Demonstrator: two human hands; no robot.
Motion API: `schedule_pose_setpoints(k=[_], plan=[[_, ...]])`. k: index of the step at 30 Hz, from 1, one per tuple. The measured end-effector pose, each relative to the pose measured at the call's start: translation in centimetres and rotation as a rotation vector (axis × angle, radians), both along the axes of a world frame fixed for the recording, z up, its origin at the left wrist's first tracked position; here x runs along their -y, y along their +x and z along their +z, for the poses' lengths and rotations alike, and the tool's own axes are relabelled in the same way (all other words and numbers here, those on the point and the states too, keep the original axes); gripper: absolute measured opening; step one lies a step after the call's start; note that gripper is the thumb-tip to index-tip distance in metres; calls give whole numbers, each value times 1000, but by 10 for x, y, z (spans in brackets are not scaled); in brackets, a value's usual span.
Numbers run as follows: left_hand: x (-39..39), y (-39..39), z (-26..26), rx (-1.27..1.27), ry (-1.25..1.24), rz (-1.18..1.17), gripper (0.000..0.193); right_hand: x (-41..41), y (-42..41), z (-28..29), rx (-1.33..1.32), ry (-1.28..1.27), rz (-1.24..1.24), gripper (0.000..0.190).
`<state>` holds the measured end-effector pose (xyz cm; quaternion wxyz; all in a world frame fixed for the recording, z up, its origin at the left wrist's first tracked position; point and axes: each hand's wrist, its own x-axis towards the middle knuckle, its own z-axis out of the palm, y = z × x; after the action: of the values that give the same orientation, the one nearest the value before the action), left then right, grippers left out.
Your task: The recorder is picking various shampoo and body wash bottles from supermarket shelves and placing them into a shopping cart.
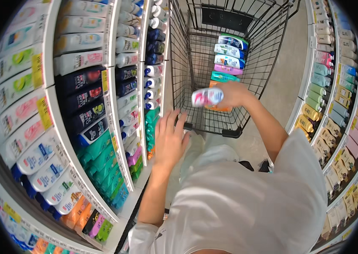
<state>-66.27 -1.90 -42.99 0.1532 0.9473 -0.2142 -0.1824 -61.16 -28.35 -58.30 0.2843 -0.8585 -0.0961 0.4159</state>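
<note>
My right hand grips a white bottle with pink and blue label markings, held tilted on its side over the black wire shopping cart. Inside the cart lies a row of bottles: a dark blue one, white ones, a pink one and a green one. Part of an orange package shows below my right hand, which covers the rest. My left hand is empty, fingers apart, near the cart's left corner and the shelf; whether it touches the cart, I cannot tell.
On the left, close to my left arm, rises a white shelf unit with tiers of bottles and yellow price tags. Another stocked shelf runs along the right. Pale floor lies between the cart and that shelf.
</note>
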Motion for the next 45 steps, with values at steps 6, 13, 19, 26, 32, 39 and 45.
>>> schedule_pose_setpoints(k=[6,13,19,26,32,39,45], plan=[[11,6,72,-160,-145,-87,72,-39,7,206,-24,167,417,60],[-74,-27,113,-620,-1280,515,70,-61,-33,344,1121,645,-136,49],[-121,-36,164,-898,-1912,276,90,-154,-101,397,532,719,251,19],[-168,-65,223,-591,-1826,200,92,-222,-134,426,658,813,222,29],[-205,-75,253,-683,-2215,92,68,-240,-155,401,520,883,151,36],[-263,-61,361,512,-1842,327,31,-229,-170,332,244,881,-192,42],[-291,-20,422,901,-1589,346,39,-223,-173,307,186,855,-232,43]])
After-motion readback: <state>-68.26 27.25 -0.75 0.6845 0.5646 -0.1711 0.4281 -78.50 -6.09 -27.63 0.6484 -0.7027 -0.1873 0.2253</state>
